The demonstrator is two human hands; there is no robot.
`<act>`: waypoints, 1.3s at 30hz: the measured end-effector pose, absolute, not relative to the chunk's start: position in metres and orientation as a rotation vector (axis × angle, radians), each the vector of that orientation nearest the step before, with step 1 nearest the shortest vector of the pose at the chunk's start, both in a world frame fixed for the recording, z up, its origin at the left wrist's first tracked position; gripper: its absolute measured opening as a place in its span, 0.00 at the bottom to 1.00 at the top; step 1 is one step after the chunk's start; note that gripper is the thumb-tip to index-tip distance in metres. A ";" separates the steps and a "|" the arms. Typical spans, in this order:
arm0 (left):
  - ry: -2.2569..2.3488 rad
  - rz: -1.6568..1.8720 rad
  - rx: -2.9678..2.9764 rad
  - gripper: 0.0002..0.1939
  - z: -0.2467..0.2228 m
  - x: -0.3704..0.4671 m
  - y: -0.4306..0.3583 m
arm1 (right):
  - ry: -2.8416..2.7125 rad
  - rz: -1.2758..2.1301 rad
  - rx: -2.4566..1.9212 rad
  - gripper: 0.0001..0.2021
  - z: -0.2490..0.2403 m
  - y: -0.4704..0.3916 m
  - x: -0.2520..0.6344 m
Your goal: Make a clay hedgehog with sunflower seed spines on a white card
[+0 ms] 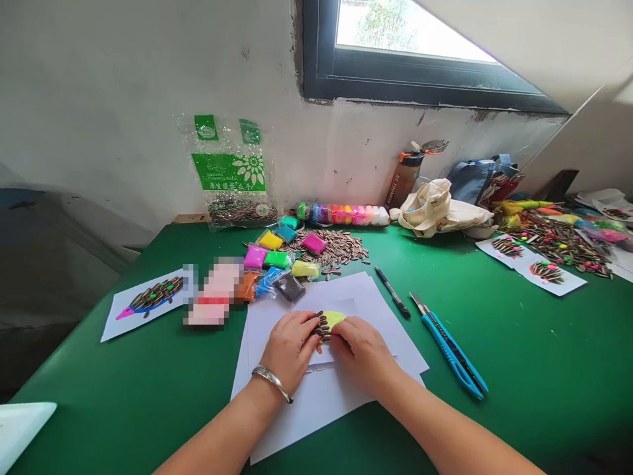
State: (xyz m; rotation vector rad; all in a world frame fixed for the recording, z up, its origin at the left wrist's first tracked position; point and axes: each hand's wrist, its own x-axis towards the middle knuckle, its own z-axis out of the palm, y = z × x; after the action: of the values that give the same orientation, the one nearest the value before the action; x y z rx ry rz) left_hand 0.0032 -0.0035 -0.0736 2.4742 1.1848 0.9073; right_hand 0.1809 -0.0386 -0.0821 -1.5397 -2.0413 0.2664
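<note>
On the green tabletop (pixel 494 369), white paper sheets (pixel 297 402) carry a yellow-green pad of soft modelling clay (pixel 333 318) studded with striped sunflower seeds (pixel 322 326); I judge it light and easily dented, best steadied at its edges. The left hand (pixel 288 348), at nine o'clock of the clay, rests with fingers loosely curled against the seeds. At four o'clock, the right hand (pixel 362 353) has its fingertips pinched together on the clay's edge.

At lower centre of the frame, the left hand (pixel 289 346) and right hand (pixel 363 353) are resting on white paper sheets (pixel 346 396), fingers (pixel 311 324) pressing on a yellow clay shape (pixel 333 319) bearing sunflower seeds (pixel 322 326). A blue utility knife (pixel 452 353) and black pen (pixel 392 291) are lying to the right on the green table (pixel 519 343).
</note>
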 end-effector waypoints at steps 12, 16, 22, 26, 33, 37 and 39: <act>1.183 0.895 2.466 0.13 -0.071 0.004 -0.004 | -2.022 0.287 -1.553 0.09 -0.080 -0.039 0.181; 1.195 0.884 2.463 0.13 -0.071 0.004 -0.005 | -1.944 0.391 -1.537 0.08 -0.076 -0.039 0.185; 1.243 0.856 2.441 0.14 -0.071 0.007 -0.006 | -1.966 0.358 -1.525 0.07 -0.076 -0.038 0.186; 1.247 0.858 2.446 0.14 -0.072 0.007 -0.007 | -1.985 0.351 -1.511 0.08 -0.076 -0.038 0.185; 1.150 0.913 2.488 0.16 -0.072 -0.004 -0.006 | -1.913 0.461 -1.510 0.08 -0.071 -0.039 0.187; 1.171 0.981 2.466 0.14 -0.070 -0.013 -0.002 | -1.878 0.489 -1.489 0.08 -0.072 -0.040 0.188; 1.166 1.012 2.456 0.14 -0.069 -0.017 -0.001 | -1.888 0.476 -1.467 0.09 -0.070 -0.038 0.190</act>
State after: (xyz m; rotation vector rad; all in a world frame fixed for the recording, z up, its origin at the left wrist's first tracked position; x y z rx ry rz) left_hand -0.0165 -0.0008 -0.0686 2.4562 1.1658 1.0118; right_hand 0.1901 -0.0384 -0.0705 -1.4665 -1.8881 0.4764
